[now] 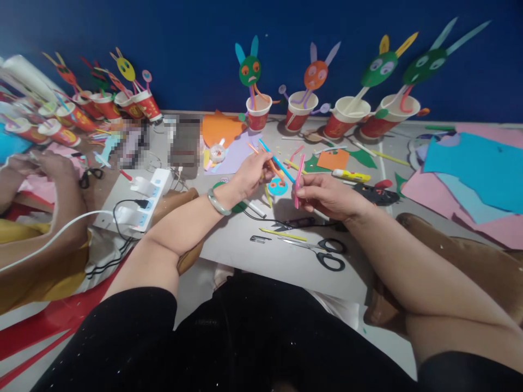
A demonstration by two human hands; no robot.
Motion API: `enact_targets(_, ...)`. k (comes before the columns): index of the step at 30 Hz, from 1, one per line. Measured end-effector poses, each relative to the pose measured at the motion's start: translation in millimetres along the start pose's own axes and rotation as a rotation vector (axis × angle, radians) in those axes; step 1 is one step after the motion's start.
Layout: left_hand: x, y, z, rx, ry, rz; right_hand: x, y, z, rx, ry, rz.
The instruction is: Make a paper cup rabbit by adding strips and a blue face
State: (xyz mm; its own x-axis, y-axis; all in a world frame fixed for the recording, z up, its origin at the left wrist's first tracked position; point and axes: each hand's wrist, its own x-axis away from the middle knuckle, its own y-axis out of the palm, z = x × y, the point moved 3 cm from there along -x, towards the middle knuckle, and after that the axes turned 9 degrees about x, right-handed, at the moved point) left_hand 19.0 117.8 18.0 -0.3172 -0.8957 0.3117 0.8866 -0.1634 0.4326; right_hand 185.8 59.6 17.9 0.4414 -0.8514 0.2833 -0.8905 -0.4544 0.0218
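Note:
My left hand (256, 173) is closed on a blue straw (281, 166) and an orange straw (263, 149), pinched between thumb and fingers. In my right hand (322, 195) a pink straw (299, 179) stands nearly upright, and the blue straw's lower end comes close to it; I cannot tell whether they touch. On the table between my hands lies a round blue paper face (278, 187) with orange eyes. A green paper piece (235, 201) is partly hidden behind my left wrist. Nearer to me are black-handled scissors (329, 256) and a yellow straw (284, 234).
Red paper cups (258, 117) with paper-faced straw figures line the blue wall. Coloured paper sheets (478, 174) lie at the right, beside a yellow glue pen (351, 175). A white power strip (151, 198) with cables sits left. Another person's hands (53, 163) work at far left.

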Motion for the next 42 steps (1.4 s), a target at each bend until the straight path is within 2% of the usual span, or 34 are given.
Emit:
enact_targets(4, -3, -3.4, 0, 0.077, 0.057, 0.043, 0, -11, -2, -0.032, -0.025, 0.099)
enact_targets(7, -1, -1.2, -1, 0.088, 0.025, 0.005, -2, -19, -1, -0.1, -0.025, 0.204)
enact_targets(10, 3, 2.5, -1, 0.094, -0.011, -0.048, -4, -20, 1, -0.13, -0.007, 0.243)
enact_targets(19, 12, 10.7, 0, 0.03, -0.132, -0.188, -10, -12, 7, -0.154, 0.008, 0.221)
enact_targets(23, 15, 12.1, -1, 0.049, -0.109, -0.257, -11, -9, 10, -0.136, 0.041, 0.21)
enact_targets(31, 16, 10.7, 0, 0.085, -0.063, -0.234, -10, -7, 12, -0.174, -0.028, 0.306)
enact_targets(37, 15, 12.2, -1, 0.062, -0.076, -0.261, -10, -1, 12, -0.112, -0.016, 0.208)
enact_targets(42, 11, 12.0, -5, 0.06, -0.12, -0.254, -8, 2, 12, -0.099, -0.034, 0.214)
